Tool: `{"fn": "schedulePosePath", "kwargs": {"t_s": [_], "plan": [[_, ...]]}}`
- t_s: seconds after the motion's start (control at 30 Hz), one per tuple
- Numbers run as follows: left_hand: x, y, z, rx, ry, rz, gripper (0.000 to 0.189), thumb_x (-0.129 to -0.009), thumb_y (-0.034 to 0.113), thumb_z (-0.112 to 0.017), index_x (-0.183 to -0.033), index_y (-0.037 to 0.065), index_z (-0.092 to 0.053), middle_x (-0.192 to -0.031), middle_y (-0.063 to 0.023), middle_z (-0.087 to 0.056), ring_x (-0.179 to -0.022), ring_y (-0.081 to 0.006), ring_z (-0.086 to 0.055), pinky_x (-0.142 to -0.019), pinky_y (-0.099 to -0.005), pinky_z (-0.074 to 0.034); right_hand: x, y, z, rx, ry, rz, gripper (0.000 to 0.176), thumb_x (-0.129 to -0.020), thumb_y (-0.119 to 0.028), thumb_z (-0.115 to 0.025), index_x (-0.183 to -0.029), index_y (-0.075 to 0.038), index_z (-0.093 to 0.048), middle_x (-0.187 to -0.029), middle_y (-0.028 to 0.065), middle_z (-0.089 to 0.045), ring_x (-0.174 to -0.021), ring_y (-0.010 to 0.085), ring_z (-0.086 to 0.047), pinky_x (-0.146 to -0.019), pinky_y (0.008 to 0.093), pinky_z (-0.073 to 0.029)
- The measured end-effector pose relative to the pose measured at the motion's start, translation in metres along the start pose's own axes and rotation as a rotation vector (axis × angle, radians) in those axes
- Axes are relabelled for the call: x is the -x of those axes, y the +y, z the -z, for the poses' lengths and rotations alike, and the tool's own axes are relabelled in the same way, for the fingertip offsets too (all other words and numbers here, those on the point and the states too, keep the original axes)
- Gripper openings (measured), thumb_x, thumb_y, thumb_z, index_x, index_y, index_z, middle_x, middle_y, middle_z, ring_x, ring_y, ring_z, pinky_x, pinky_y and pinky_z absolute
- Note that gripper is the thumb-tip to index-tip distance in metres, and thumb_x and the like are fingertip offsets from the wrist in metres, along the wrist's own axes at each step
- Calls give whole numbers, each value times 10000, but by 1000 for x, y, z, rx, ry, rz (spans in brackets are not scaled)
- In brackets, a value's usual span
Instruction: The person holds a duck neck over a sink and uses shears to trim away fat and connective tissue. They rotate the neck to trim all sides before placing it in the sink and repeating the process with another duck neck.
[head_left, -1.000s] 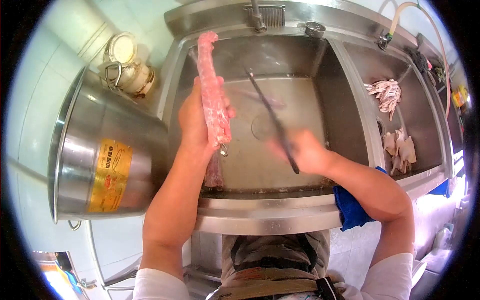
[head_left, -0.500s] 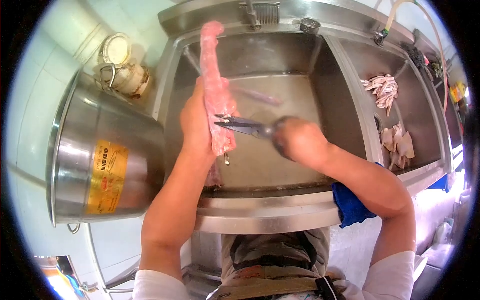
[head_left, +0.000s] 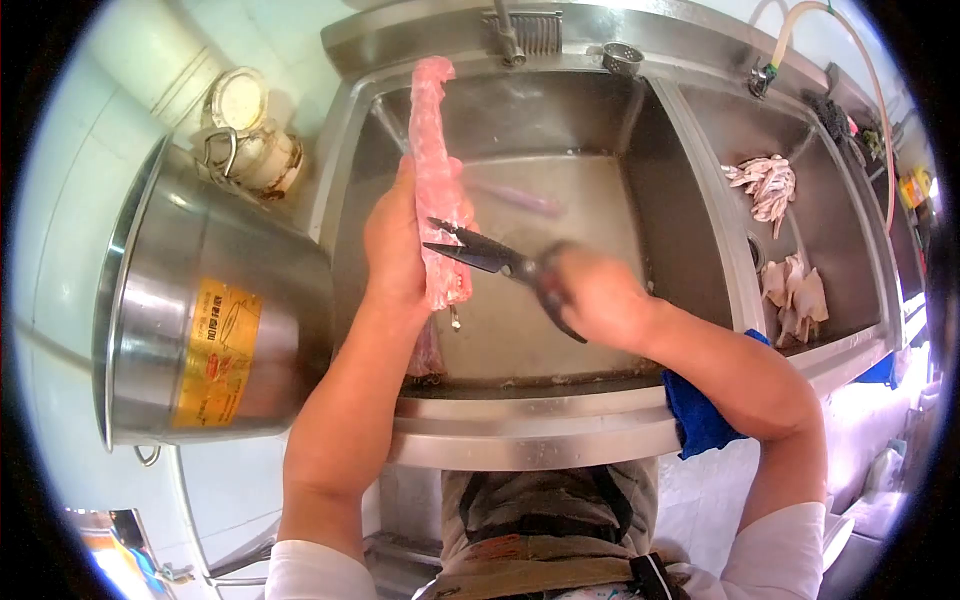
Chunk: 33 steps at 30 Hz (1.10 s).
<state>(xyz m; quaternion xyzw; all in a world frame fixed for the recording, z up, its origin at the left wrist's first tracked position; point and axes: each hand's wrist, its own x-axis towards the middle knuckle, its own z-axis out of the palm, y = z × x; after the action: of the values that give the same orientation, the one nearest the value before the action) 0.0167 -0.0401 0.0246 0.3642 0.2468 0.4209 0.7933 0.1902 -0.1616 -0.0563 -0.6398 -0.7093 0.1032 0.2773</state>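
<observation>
A long pink piece of meat stands up over the large sink basin, with my left hand closed around its lower part. My right hand grips dark scissors by the handles. The scissor blades are parted and lie across the front of the meat near its lower end. Behind it, another long piece lies in the water of the basin, and a further reddish piece rests by the basin's near wall, partly hidden by my left forearm.
At the left stands a large steel pot with a yellow label. The right basin holds pale strips and flat pale pieces. A blue cloth hangs over the front edge. A small metal cup sits at the back rim.
The scissor blades have opened wider and tilted, their handle end lower. The top of the meat has shifted slightly right and down. My left hand still holds it.
</observation>
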Motion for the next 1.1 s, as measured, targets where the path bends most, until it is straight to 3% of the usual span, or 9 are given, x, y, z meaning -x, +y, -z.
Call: {"fn": "schedulePosePath", "kwargs": {"t_s": [0.17,0.27,0.37,0.47,0.53,0.67,0.87,1.03,1.1], "plan": [[-2,-5,2,-12,44,-24,387,-951,379,-522,-1064,9,-529,-771,-45,-511,-602,-151,-468,-554,-295,-392,0,6,2,110,-104,-64,99,-756,-96,-631,-841,-52,-603,-789,164,-608,-703,390,-612,-625,456,-496],[-6,-3,7,-9,41,-53,374,-966,374,-495,-1047,10,-533,-741,-50,-515,-596,-158,-492,-540,-308,-410,-3,2,10,112,-139,-60,178,-779,-146,-649,-836,15,-600,-761,233,-628,-704,375,-640,-656,451,-525],[-6,3,8,-27,-7,-44,376,-992,362,-446,-1047,2,-539,-709,-54,-518,-598,-166,-526,-530,-319,-436,0,-2,12,-310,-105,-68,164,-768,-128,-659,-845,6,-605,-729,231,-620,-696,372,-639,-658,447,-523],[-8,4,12,-19,-14,-44,401,-990,366,-452,-1091,-8,-555,-747,-51,-539,-636,-159,-532,-560,-310,-442,-6,0,13,-329,-73,-84,179,-767,-122,-669,-872,1,-593,-784,215,-628,-748,373,-639,-668,445,-518],[-5,3,-3,-104,131,-78,423,-989,367,-458,-1126,-19,-564,-769,-48,-552,-657,-154,-534,-577,-300,-444,-5,-2,13,-158,-48,-81,201,-777,-135,-671,-887,3,-575,-834,216,-624,-792,378,-631,-680,446,-514],[-2,-1,2,-41,3,-48,425,-955,319,-525,-1132,-67,-523,-817,-58,-538,-691,-152,-514,-620,-260,-418,-5,4,5,-3,157,13,128,-800,-144,-635,-846,-35,-588,-768,196,-590,-692,403,-596,-636,505,-471],[9,0,-12,-85,7,-27,422,-949,330,-532,-1145,-43,-534,-808,-40,-536,-667,-148,-508,-589,-262,-420,-8,13,2,238,16,-38,183,-805,-154,-622,-804,16,-557,-761,218,-613,-718,408,-612,-664,458,-512],[3,3,2,30,-152,45,455,-929,361,-561,-1155,-33,-540,-808,-36,-542,-689,-143,-516,-598,-259,-421,-9,13,10,-48,34,-52,136,-775,-101,-625,-806,15,-563,-741,212,-610,-689,424,-599,-659,464,-509],[6,3,-5,-25,-45,3,476,-928,363,-565,-1179,-39,-525,-803,-36,-543,-709,-138,-519,-610,-255,-419,-9,12,8,-110,38,-32,145,-761,-88,-632,-830,18,-561,-769,219,-614,-703,425,-602,-662,463,-509]]}}
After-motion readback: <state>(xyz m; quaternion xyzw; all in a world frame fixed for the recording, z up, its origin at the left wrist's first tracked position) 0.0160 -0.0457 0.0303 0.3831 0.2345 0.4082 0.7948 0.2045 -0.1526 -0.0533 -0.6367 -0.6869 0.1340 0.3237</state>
